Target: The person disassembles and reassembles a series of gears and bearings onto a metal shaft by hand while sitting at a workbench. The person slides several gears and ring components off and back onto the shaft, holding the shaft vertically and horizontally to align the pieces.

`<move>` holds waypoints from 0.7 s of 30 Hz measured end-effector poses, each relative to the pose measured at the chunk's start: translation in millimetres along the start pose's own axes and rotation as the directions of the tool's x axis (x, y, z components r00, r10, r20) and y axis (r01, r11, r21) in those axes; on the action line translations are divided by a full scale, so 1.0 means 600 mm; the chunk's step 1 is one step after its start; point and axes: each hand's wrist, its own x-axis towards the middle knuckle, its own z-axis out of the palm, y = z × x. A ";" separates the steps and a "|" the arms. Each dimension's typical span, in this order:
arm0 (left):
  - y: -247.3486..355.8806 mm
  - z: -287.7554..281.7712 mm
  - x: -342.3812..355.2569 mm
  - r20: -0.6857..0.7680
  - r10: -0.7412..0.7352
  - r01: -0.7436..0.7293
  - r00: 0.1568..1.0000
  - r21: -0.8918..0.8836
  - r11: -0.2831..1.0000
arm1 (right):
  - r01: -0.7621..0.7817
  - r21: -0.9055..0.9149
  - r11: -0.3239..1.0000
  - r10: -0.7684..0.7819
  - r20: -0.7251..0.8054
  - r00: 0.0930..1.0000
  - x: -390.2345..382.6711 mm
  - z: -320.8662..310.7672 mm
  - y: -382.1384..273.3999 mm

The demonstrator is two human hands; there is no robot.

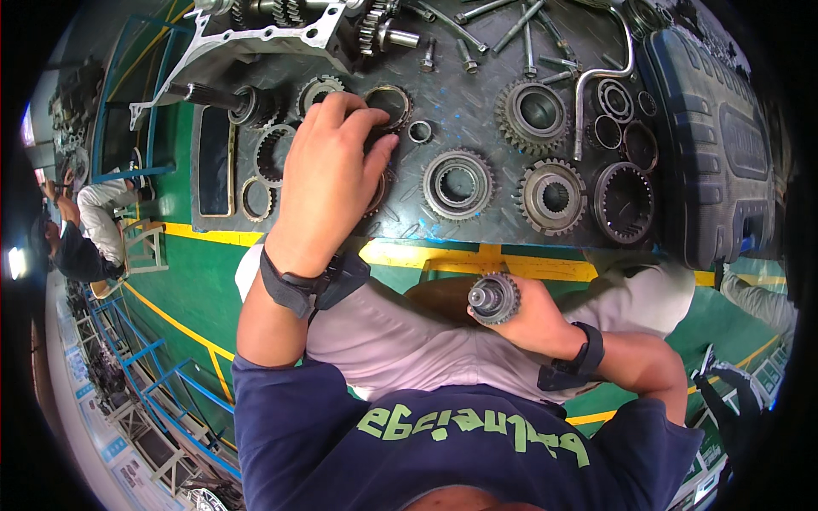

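Note:
My left hand (328,166) reaches over the near left part of the table, its thumb apart from the bent fingers. Its fingertips come up to the lower left edge of a thin toothed ring (407,104); whether they touch it I cannot tell. Partly covered by this hand are a gear (317,85) and another ring (379,194). A toothed ring (271,156) lies to its left. In front of my lap, my right hand (538,319) is closed around a gear shaft (494,298), the shaft's stepped end pointing up toward me.
Several gears, among them one with a hub (458,185), lie on the black table mat (460,94). Bolts (528,43) and a bent metal bar (579,111) are at the back. A gearbox housing (247,51) stands back left, a dark plastic case (716,145) at the right.

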 end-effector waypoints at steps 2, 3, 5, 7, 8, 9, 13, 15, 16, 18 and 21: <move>-0.001 -0.003 0.000 0.004 -0.013 0.013 1.000 0.020 1.000 | -0.010 -0.012 1.000 0.010 0.001 1.000 0.001 -0.001 0.000; -0.002 -0.002 -0.001 0.008 -0.010 0.010 1.000 0.018 1.000 | -0.017 -0.028 0.999 0.017 0.003 1.000 0.001 -0.002 0.001; -0.003 -0.002 -0.003 -0.037 -0.004 0.004 0.999 0.021 1.000 | -0.008 -0.008 1.000 0.008 -0.009 1.000 0.001 -0.001 0.003; -0.002 -0.011 -0.005 -0.105 -0.019 0.012 0.994 -0.068 0.998 | 0.000 0.012 1.000 0.000 -0.022 1.000 0.001 -0.002 0.004; 0.000 -0.017 -0.007 -0.141 -0.041 0.023 0.989 -0.121 0.992 | 0.008 0.017 1.000 -0.008 -0.022 1.000 0.000 -0.003 0.004; 0.004 -0.025 -0.010 -0.160 -0.056 0.025 0.985 -0.192 0.981 | 0.016 0.024 1.000 -0.015 -0.020 1.000 0.001 -0.004 0.005; 0.027 -0.050 -0.035 -0.024 0.053 -0.057 0.998 -0.569 0.821 | 0.047 0.051 0.998 -0.045 -0.036 0.998 0.002 -0.008 0.005; 0.047 -0.056 -0.052 0.114 0.218 -0.089 0.969 -0.663 0.744 | 0.048 0.062 0.997 -0.045 -0.040 0.998 0.006 -0.010 -0.001; 0.063 -0.051 -0.061 0.177 0.276 -0.062 0.945 -0.730 0.681 | 0.041 0.073 0.996 -0.037 -0.048 0.998 0.007 -0.010 0.003; 0.085 -0.039 -0.073 0.273 0.401 -0.074 0.874 -0.743 0.666 | 0.025 0.096 0.995 -0.021 -0.048 0.999 0.011 -0.011 0.006; 0.109 -0.017 -0.085 0.294 0.438 -0.081 0.849 -0.747 0.660 | 0.022 0.109 0.994 -0.017 -0.047 0.999 0.010 -0.012 0.009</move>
